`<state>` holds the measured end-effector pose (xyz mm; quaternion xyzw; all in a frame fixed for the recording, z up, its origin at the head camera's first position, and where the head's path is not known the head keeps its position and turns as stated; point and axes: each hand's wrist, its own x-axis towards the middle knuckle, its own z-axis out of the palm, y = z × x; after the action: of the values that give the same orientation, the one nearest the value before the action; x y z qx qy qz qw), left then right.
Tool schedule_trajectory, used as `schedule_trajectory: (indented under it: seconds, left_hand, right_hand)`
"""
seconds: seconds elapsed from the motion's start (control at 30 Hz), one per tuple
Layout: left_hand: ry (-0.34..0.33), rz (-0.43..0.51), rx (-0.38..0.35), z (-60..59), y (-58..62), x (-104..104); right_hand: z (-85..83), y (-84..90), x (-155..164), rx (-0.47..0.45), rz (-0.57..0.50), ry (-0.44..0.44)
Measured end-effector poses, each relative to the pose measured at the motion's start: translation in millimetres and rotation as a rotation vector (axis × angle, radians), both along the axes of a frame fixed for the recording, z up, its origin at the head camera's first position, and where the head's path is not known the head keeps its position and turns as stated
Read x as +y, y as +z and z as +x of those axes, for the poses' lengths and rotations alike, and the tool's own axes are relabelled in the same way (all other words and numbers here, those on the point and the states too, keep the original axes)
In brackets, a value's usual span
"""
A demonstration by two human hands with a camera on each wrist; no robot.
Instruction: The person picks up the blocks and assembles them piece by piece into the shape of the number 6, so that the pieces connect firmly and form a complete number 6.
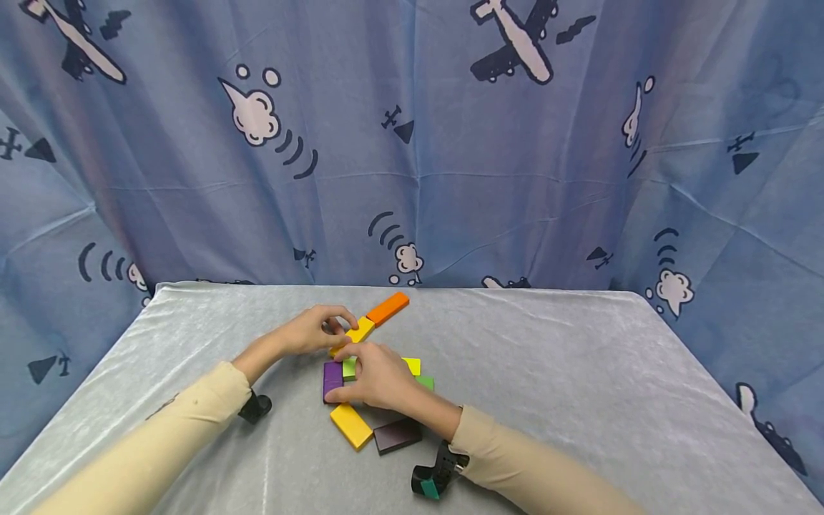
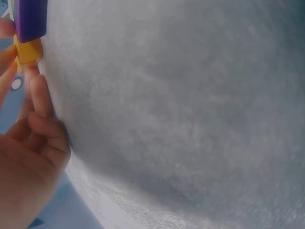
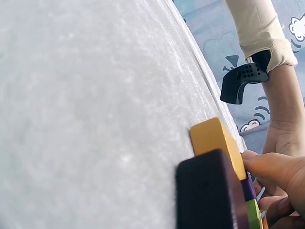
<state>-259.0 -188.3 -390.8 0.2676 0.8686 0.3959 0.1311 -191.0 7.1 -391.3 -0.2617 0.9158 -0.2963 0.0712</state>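
My left hand holds a yellow block between thumb and fingertips, at the far side of the group. An orange block lies end to end beyond it. Close in front, my right hand spans a purple block, thumb at its near end and index finger at its far end. Beside the purple block is a light green block, partly hidden by the right hand. In the left wrist view, the purple block overlaps the yellow one.
An amber block and a dark brown block lie angled on the near side. A bright yellow block and a green block show behind the right hand. A grey cloth covers the table; a patterned blue curtain hangs behind.
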Motion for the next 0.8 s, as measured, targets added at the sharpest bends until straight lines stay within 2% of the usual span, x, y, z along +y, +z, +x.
schedule_trajectory:
  seconds: [0.53,0.67,0.8]
  left_hand:
    - [-0.017,0.009,0.004,0.2,-0.4,0]
    - [-0.028,0.015,0.008,-0.4,-0.6,-1]
    - [-0.022,0.012,0.003,-0.5,-0.2,-1]
  right_hand:
    - [1.4,0.5,1,-0.023,-0.013,-0.014]
    - [-0.5,1.1,6,-0.054,-0.084,0.025]
    - [-2.4,3.1,17,-0.103,-0.187,0.114]
